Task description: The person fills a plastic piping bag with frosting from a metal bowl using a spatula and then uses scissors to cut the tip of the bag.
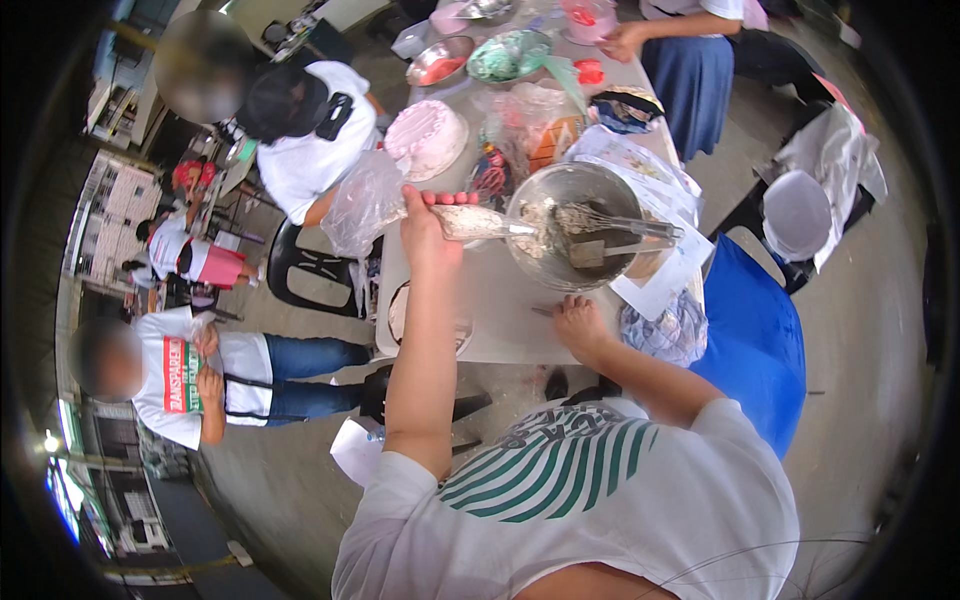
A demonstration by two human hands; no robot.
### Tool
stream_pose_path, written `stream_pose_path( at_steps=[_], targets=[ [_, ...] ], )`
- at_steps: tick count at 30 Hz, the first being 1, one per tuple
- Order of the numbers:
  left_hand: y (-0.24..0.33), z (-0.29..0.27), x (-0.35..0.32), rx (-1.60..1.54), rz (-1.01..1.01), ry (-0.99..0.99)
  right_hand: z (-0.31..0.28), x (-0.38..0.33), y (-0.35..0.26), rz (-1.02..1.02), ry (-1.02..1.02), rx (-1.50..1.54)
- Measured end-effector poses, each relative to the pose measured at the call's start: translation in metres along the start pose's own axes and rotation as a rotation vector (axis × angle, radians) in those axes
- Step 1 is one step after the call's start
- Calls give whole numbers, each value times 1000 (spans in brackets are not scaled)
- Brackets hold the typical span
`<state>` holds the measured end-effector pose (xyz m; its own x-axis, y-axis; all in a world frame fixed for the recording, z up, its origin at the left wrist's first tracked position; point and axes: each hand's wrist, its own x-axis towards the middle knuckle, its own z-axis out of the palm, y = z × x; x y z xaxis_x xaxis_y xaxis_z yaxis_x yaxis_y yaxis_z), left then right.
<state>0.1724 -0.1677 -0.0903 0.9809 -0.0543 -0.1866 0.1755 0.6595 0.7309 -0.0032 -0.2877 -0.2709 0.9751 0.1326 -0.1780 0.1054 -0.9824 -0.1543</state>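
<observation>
My left hand (428, 226) is closed around a clear piping bag (478, 222) filled with pale cream, its tip pointing right toward a large steel mixing bowl (572, 192). A wire whisk (620, 225) and a spatula (598, 250) lie inside the bowl. My right hand (580, 325) rests flat on the white table (500, 310), fingers spread, just below the bowl and holding nothing. A round cake base (400, 312) sits at the table's near left edge, partly hidden by my left forearm.
A pink-white frosted cake (427, 137), crumpled plastic bags (365, 200), a bowl of green frosting (508, 56) and a red-stained bowl (440, 62) crowd the far table. A person in white leans over at left (310, 130); another sits at top right (690, 50). A blue chair (755, 340) stands right.
</observation>
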Motion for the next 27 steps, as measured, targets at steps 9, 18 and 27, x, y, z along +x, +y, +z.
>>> stream_pose_path(
  at_steps=[9, 18, 27],
  targets=[
    [40, -24, -90, -126, 10, 40, 12, -16, -1, -201, 147, -57],
    [77, -111, -206, -203, 250, 355, -8, -37, -10, -424, -36, -185],
    [141, -231, -324, -153, 730, 506, 3, -52, -5, -535, 75, 51]
  ],
)
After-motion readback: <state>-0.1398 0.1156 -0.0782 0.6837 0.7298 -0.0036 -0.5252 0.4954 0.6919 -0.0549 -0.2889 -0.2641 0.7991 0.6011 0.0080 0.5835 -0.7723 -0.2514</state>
